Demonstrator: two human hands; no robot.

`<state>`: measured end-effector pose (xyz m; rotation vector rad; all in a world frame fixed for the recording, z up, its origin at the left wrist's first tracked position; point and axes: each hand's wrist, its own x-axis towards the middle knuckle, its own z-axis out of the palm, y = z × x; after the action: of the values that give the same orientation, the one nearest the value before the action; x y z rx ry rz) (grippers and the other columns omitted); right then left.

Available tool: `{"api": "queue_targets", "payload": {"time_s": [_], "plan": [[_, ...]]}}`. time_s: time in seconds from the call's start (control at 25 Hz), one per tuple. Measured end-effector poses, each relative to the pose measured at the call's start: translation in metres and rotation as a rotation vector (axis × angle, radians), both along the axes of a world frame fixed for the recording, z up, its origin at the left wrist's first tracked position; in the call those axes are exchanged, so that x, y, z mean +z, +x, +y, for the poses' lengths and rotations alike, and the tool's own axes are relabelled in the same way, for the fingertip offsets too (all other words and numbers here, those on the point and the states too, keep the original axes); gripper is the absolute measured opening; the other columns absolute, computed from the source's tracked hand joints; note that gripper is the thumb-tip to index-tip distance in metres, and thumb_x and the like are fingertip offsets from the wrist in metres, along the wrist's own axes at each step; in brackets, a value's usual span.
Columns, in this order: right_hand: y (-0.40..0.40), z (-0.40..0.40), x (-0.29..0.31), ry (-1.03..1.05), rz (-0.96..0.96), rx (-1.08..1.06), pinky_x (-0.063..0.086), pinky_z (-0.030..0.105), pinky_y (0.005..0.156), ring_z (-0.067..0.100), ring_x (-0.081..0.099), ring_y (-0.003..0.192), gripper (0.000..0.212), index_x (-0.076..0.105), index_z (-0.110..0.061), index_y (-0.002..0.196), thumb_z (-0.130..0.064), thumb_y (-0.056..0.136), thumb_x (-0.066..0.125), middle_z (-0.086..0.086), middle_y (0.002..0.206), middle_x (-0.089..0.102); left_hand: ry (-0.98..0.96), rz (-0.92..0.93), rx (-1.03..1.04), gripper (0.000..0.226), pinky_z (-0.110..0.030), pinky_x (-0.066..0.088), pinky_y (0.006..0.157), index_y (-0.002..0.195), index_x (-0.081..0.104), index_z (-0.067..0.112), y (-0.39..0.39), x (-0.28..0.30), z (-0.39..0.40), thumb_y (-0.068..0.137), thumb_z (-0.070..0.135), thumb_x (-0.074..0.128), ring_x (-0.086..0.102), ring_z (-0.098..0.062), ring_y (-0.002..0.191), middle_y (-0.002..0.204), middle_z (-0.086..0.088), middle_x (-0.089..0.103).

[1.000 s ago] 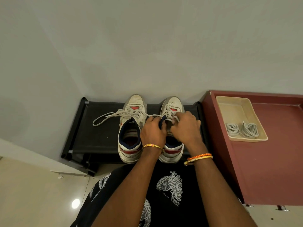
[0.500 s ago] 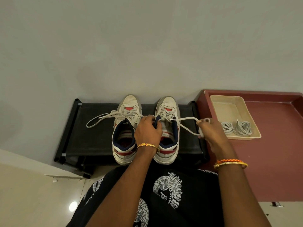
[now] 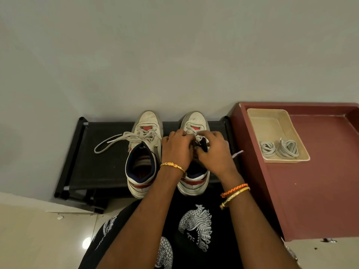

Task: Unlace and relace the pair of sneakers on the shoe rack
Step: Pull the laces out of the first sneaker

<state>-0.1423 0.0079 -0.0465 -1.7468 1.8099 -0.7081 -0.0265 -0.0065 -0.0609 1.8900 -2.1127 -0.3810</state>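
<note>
Two white sneakers with red and navy trim stand side by side on the black shoe rack [image 3: 93, 167], toes to the wall. The left sneaker [image 3: 144, 152] has loosened white laces trailing left across the rack. Both my hands are on the right sneaker [image 3: 195, 121], over its tongue and eyelets. My left hand [image 3: 177, 148] curls its fingers at the shoe's left side of the lacing. My right hand [image 3: 215, 150] pinches at the lace by the tongue. A free lace end [image 3: 238, 153] sticks out right of my right hand. My hands hide most of this shoe's lacing.
A dark red cabinet top [image 3: 310, 191] adjoins the rack on the right. On it sits a beige tray [image 3: 272, 129] holding two coiled grey laces [image 3: 279, 149]. A grey wall rises right behind the shoes. Glossy cream floor lies at lower left.
My right hand, which had pulled a lace out to the right, has come back to the right sneaker's tongue. The pulled lace now lies slack, its end beside my right hand.
</note>
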Motion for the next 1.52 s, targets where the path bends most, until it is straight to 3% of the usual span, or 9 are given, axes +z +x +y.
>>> {"api": "queue_targets", "payload": {"time_s": [0.08,0.16,0.36,0.6,0.76,0.92,1.12,1.24,1.52], "plan": [[-0.006,-0.007,0.003,-0.005,-0.181,-0.146,0.052,0.03,0.086,0.014,0.06,0.094,0.014,0.068,-0.014,0.098,-0.017,0.085,0.066,0.001,0.1,0.065,-0.01,0.017,-0.014,0.033,-0.039,0.037,0.094,0.123,0.059,0.024,0.0,-0.001,-0.003,0.091,0.021,0.054,0.045,-0.024,0.116,0.124,-0.002,0.054],[-0.012,-0.01,0.005,-0.002,-0.228,-0.229,0.054,0.03,0.074,0.011,0.062,0.079,0.012,0.067,-0.013,0.086,-0.024,0.082,0.07,-0.002,0.082,0.066,-0.014,-0.012,-0.055,0.032,-0.038,0.037,0.093,0.123,0.06,0.025,-0.001,-0.002,-0.005,0.091,0.022,0.055,0.044,-0.024,0.116,0.123,-0.001,0.054],[-0.001,-0.004,-0.008,0.153,0.002,-0.227,0.054,0.034,0.068,0.024,0.063,0.08,0.02,0.065,-0.011,0.086,-0.031,0.085,0.062,0.005,0.082,0.065,-0.021,-0.063,-0.024,0.024,-0.038,0.035,0.092,0.114,0.059,0.02,-0.008,-0.001,-0.013,0.091,0.028,0.056,0.046,-0.024,0.114,0.122,-0.002,0.055],[-0.008,-0.015,-0.01,0.252,-0.156,-0.367,0.058,0.043,0.068,0.027,0.066,0.071,0.021,0.062,-0.012,0.066,-0.026,0.081,0.057,0.009,0.073,0.066,-0.053,0.035,-0.057,0.019,-0.035,0.044,0.072,0.105,0.056,0.01,-0.014,-0.004,-0.01,0.095,0.024,0.049,0.057,-0.026,0.094,0.109,-0.007,0.058],[-0.016,-0.015,-0.007,0.331,-0.359,-0.444,0.059,0.037,0.058,0.025,0.065,0.074,0.02,0.058,-0.015,0.062,-0.019,0.081,0.059,0.009,0.081,0.066,-0.039,0.42,0.32,0.015,-0.029,0.031,0.059,0.085,0.047,0.011,-0.009,-0.004,-0.012,0.095,0.022,0.044,0.05,-0.023,0.071,0.079,-0.004,0.052],[-0.017,-0.017,-0.006,0.374,-0.402,-0.397,0.057,0.032,0.054,0.023,0.066,0.077,0.015,0.062,-0.012,0.07,-0.018,0.083,0.06,0.009,0.086,0.067,0.123,0.829,0.578,0.01,-0.031,0.042,0.067,0.1,0.05,0.015,0.001,-0.006,-0.021,0.092,0.014,0.043,0.056,-0.026,0.079,0.074,0.003,0.053],[-0.022,-0.024,-0.007,0.444,-0.429,-0.32,0.059,0.035,0.057,0.024,0.066,0.081,0.008,0.064,-0.01,0.085,-0.016,0.084,0.059,0.01,0.093,0.066,-0.202,0.255,-0.001,0.026,-0.037,0.039,0.088,0.096,0.069,0.019,0.001,-0.007,-0.016,0.082,0.027,0.049,0.049,-0.022,0.109,0.111,-0.003,0.058],[-0.023,-0.027,-0.007,0.49,-0.475,-0.303,0.058,0.033,0.055,0.026,0.067,0.084,0.008,0.064,-0.009,0.086,-0.014,0.084,0.058,0.012,0.093,0.067,-0.06,-0.103,-0.108,0.028,-0.046,0.018,0.106,0.106,0.068,0.024,-0.008,-0.005,-0.011,0.082,0.037,0.058,0.026,-0.023,0.134,0.137,-0.002,0.042],[-0.022,-0.029,-0.01,0.499,-0.485,-0.309,0.055,0.031,0.053,0.024,0.066,0.082,0.006,0.063,-0.011,0.085,-0.014,0.084,0.058,0.011,0.091,0.066,-0.147,-0.061,0.012,0.018,-0.041,0.01,0.095,0.097,0.069,0.02,-0.016,-0.004,-0.008,0.085,0.03,0.06,0.027,-0.023,0.133,0.145,0.0,0.035]]}}
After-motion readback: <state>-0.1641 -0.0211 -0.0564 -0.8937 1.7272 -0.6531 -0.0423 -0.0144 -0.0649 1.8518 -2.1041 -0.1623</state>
